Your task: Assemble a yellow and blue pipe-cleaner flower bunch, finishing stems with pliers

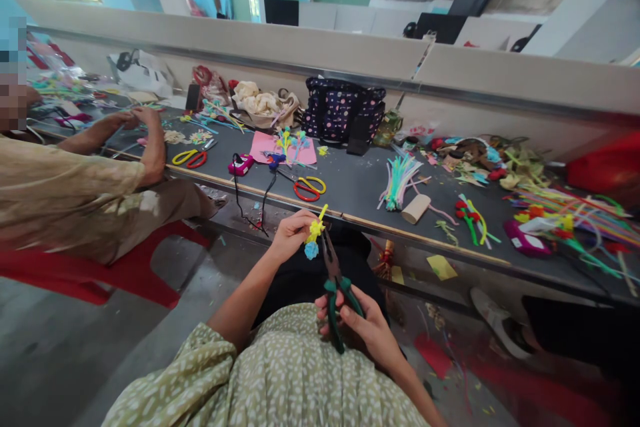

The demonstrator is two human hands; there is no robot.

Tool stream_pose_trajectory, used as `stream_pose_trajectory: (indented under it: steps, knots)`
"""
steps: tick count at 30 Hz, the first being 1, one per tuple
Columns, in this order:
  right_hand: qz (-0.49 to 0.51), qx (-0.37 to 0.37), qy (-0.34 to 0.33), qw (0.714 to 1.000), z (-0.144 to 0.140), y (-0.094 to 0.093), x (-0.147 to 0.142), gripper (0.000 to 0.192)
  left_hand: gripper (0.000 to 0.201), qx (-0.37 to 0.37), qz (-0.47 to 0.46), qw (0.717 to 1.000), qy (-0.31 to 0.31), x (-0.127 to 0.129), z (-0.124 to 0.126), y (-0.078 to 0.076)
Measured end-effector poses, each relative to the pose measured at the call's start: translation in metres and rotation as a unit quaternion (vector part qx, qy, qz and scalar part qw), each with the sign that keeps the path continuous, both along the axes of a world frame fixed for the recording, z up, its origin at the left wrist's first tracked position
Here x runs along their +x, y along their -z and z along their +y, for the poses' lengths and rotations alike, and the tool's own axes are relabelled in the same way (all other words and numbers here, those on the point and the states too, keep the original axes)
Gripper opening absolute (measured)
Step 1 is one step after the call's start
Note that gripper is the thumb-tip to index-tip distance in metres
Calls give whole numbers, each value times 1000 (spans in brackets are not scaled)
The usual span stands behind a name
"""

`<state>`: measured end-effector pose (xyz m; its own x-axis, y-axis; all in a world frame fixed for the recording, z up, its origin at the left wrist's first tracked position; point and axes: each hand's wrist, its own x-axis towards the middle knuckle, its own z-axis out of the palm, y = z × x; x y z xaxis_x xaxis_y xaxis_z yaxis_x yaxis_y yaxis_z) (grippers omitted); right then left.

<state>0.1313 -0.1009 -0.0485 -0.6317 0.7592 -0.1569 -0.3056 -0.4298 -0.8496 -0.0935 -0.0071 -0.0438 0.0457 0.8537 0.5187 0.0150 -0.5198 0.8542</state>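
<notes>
Left hand: the left hand (293,233) is closed in a pinch on a small pipe-cleaner flower (314,235), yellow above and blue below, held in front of the table edge (390,225), over the lap.
Right hand: the right hand (363,327) is wrapped around the green handles of the pliers (334,280); the pliers point up and their tip meets the flower just below the left fingers.
Table: the dark table (360,180) runs from left to right; its near wooden edge lies just beyond the flower.
Open room: a bare patch of tabletop lies between the red and yellow scissors (309,187) and the bundle of pipe cleaners (397,180).
Clutter: a roll (416,208) sits near the edge; a spotted bag (343,110) stands against the back wall.
Neighbour: another person's hands (137,121) work at the left end of the table, well apart.
</notes>
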Motion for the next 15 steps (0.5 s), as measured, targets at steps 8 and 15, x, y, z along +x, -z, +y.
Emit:
stream_pose_trajectory:
  steps: [8,15]
  knots:
    - [13,-17,5,1000,-1,0,-1,28,14,-4,-4,1000,3,1,0,1]
    - [23,-32,6,999,-1,0,-1,28,12,2,-3,1000,-6,1,-1,1]
